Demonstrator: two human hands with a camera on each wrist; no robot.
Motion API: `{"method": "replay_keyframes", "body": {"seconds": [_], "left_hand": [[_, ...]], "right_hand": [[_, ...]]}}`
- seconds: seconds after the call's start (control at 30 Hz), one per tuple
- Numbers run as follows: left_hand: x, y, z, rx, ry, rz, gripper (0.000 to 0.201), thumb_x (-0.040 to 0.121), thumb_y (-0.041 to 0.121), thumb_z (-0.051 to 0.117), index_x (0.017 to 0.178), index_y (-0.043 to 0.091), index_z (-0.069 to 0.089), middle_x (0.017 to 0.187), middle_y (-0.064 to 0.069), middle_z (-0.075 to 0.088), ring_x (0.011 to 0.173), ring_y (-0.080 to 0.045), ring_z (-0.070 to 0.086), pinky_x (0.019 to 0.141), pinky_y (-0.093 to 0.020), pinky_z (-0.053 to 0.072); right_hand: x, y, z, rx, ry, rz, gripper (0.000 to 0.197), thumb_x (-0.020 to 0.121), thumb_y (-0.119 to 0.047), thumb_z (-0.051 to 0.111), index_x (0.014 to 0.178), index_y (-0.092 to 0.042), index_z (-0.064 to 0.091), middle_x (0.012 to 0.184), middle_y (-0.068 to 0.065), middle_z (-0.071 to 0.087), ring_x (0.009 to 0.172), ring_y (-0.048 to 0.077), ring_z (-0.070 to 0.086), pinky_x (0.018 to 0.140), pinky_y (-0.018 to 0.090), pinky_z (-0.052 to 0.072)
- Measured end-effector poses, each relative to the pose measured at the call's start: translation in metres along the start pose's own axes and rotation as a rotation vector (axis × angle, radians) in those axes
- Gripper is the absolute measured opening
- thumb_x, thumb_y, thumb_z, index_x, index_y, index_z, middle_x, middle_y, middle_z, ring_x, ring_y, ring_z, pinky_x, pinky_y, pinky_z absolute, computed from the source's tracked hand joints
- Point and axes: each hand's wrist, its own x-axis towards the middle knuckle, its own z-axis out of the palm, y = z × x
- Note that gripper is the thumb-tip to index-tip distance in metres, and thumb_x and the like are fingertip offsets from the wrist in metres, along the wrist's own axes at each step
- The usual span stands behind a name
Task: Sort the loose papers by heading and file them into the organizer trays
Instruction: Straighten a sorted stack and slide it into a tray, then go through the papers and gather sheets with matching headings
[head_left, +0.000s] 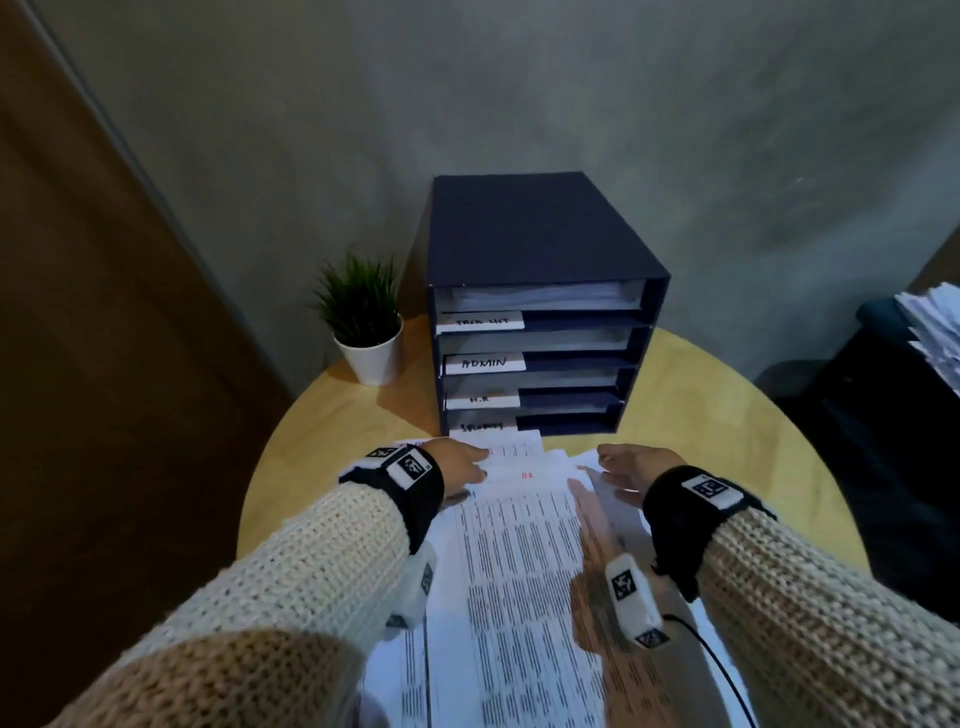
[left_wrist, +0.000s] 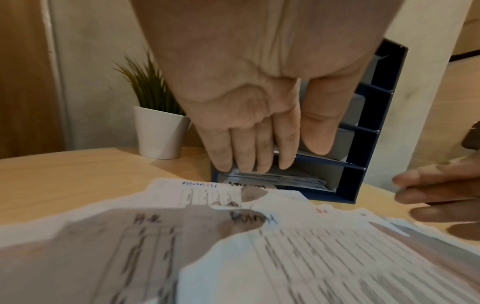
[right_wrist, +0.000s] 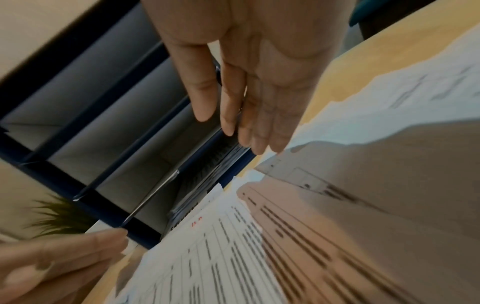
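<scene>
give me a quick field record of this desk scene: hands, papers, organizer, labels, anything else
left hand: open, fingers straight, over the papers
right hand: open, holds nothing
papers: loose printed sheets spread on the table, in front of the organizer
organizer: dark blue, four stacked trays, some papers inside
labels: ADMIN readable, others blurred
plant: left of organizer, white pot

Dim room in the head view, corners going dark from about 7 through 11 o'clock, straight lines bowing near the edges. The wooden table (head_left: 701, 395) catches a warm patch at 2 o'clock. Forearm shadows fall across the loose papers (head_left: 519, 571); their print smears into streaks toward 6 o'clock. Left wrist view is brighter and warmer, with the papers' (left_wrist: 311, 267) text blurred. Right wrist view is tilted and motion-blurred, a broad shadow over the papers (right_wrist: 376, 195) at 4 o'clock.
</scene>
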Motion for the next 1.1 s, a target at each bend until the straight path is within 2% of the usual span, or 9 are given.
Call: {"method": "replay_keyframes", "body": {"seconds": [0.13, 0.23, 0.4, 0.53, 0.63, 0.7, 0.83, 0.93, 1.1], "left_hand": [[-0.038, -0.021, 0.015, -0.034, 0.049, -0.029, 0.048, 0.097, 0.014, 0.049, 0.143, 0.015, 0.037, 0.149, -0.007, 0.037, 0.136, -0.021, 0.039, 0.094, -0.018, 0.038], [-0.066, -0.039, 0.029, -0.045, 0.098, -0.062, 0.053, 0.097, 0.015, 0.048, 0.147, 0.015, 0.029, 0.15, -0.008, 0.034, 0.136, -0.023, 0.039, 0.103, -0.023, 0.036], [-0.092, -0.063, 0.06, -0.128, 0.132, -0.167, 0.05, 0.094, 0.017, 0.051, 0.142, 0.008, 0.039, 0.142, -0.013, 0.046, 0.13, -0.027, 0.046, 0.105, -0.03, 0.038], [-0.107, -0.072, 0.085, -0.274, 0.088, -0.169, 0.063, 0.094, 0.015, 0.053, 0.149, 0.012, 0.023, 0.145, -0.015, 0.042, 0.128, -0.032, 0.048, 0.103, -0.039, 0.042], [-0.112, -0.074, 0.094, -0.303, 0.16, -0.155, 0.063, 0.093, 0.02, 0.056, 0.148, 0.012, 0.027, 0.145, -0.012, 0.043, 0.126, -0.029, 0.05, 0.104, -0.036, 0.043], [-0.113, -0.074, 0.096, -0.405, 0.228, -0.12, 0.062, 0.088, 0.016, 0.064, 0.143, 0.011, 0.036, 0.143, -0.013, 0.046, 0.127, -0.029, 0.049, 0.107, -0.036, 0.042], [-0.117, -0.075, 0.098, -0.472, 0.338, -0.091, 0.036, 0.082, 0.012, 0.071, 0.117, 0.011, 0.061, 0.12, -0.011, 0.062, 0.11, -0.029, 0.06, 0.099, -0.036, 0.048], [-0.121, -0.077, 0.102, -0.543, 0.401, -0.02, 0.01, 0.08, 0.014, 0.073, 0.081, 0.013, 0.063, 0.09, -0.008, 0.067, 0.088, -0.026, 0.063, 0.091, -0.037, 0.053], [-0.129, -0.072, 0.106, -0.706, 0.429, 0.057, 0.016, 0.078, 0.015, 0.076, 0.074, 0.014, 0.06, 0.083, 0.0, 0.065, 0.085, -0.024, 0.061, 0.079, -0.025, 0.046]], "right_hand": [[-0.034, 0.022, -0.009, -0.395, -0.008, -0.018, 0.048, 0.095, -0.023, 0.056, 0.139, -0.009, 0.045, 0.146, 0.009, 0.043, 0.131, 0.025, 0.045, 0.105, 0.031, 0.039], [-0.064, 0.038, -0.011, -0.775, 0.006, -0.025, 0.063, 0.098, -0.041, 0.043, 0.151, -0.014, 0.022, 0.158, 0.005, 0.019, 0.144, 0.022, 0.027, 0.117, 0.033, 0.025], [-0.09, 0.065, -0.015, -0.909, 0.023, -0.01, 0.069, 0.095, -0.043, 0.049, 0.151, -0.013, 0.022, 0.158, 0.006, 0.02, 0.144, 0.024, 0.026, 0.118, 0.035, 0.024], [-0.097, 0.081, -0.018, -0.994, 0.072, 0.004, 0.067, 0.097, -0.049, 0.039, 0.149, -0.008, 0.028, 0.156, 0.008, 0.027, 0.143, 0.024, 0.029, 0.118, 0.032, 0.025], [-0.103, 0.086, -0.019, -1.044, 0.042, 0.041, 0.056, 0.096, -0.042, 0.048, 0.139, -0.006, 0.044, 0.144, 0.01, 0.046, 0.134, 0.024, 0.044, 0.102, 0.024, 0.039], [-0.103, 0.09, -0.022, -1.062, 0.021, 0.015, 0.051, 0.091, -0.035, 0.059, 0.134, -0.008, 0.051, 0.139, 0.009, 0.051, 0.129, 0.024, 0.049, 0.085, 0.019, 0.042], [-0.1, 0.095, -0.023, -1.063, 0.075, -0.049, 0.061, 0.098, -0.05, 0.036, 0.141, -0.007, 0.042, 0.147, 0.008, 0.042, 0.135, 0.024, 0.042, 0.112, 0.033, 0.035], [-0.107, 0.097, -0.025, -1.126, 0.021, -0.045, 0.061, 0.099, -0.047, 0.035, 0.14, -0.003, 0.043, 0.147, 0.013, 0.042, 0.135, 0.028, 0.042, 0.114, 0.034, 0.031], [-0.105, 0.102, -0.031, -1.017, 0.054, -0.008, 0.068, 0.096, -0.052, 0.039, 0.14, -0.001, 0.043, 0.146, 0.014, 0.042, 0.135, 0.027, 0.041, 0.111, 0.032, 0.032]]}}
